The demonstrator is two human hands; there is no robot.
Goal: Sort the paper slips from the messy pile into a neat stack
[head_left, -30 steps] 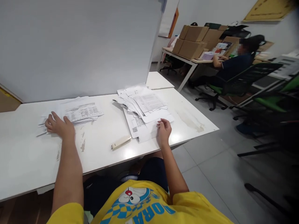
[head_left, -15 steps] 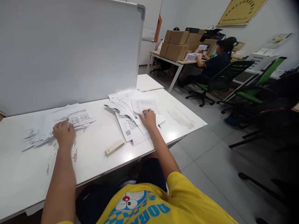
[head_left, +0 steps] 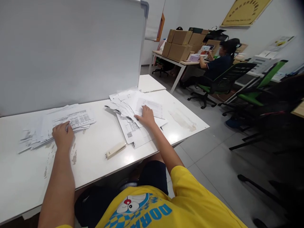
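My left hand [head_left: 63, 134] rests on the near edge of a loose pile of printed papers [head_left: 79, 118], fingers slightly bent and thumb apart. My right hand [head_left: 147, 117] lies on a second, fanned-out heap of papers [head_left: 123, 101], its fingers stretched over a printed sheet [head_left: 155, 107] on top. Neither hand visibly grips a sheet. Between the two piles, nearer the table's front edge, a cream stapler [head_left: 115, 150] lies on its own. Part of each pile is hidden under the hands.
A large whiteboard [head_left: 71, 53] stands along the back of the white table [head_left: 92, 164]. Brownish marks [head_left: 182, 122] stain its top. Beyond are cardboard boxes [head_left: 179, 50] on another table, a seated person [head_left: 219, 65] and office chairs [head_left: 234, 77].
My right hand has shifted slightly left and away from me, its fingers straightening over the top sheet, which now lies more tilted. My left hand stays on its pile. The view moved slightly.
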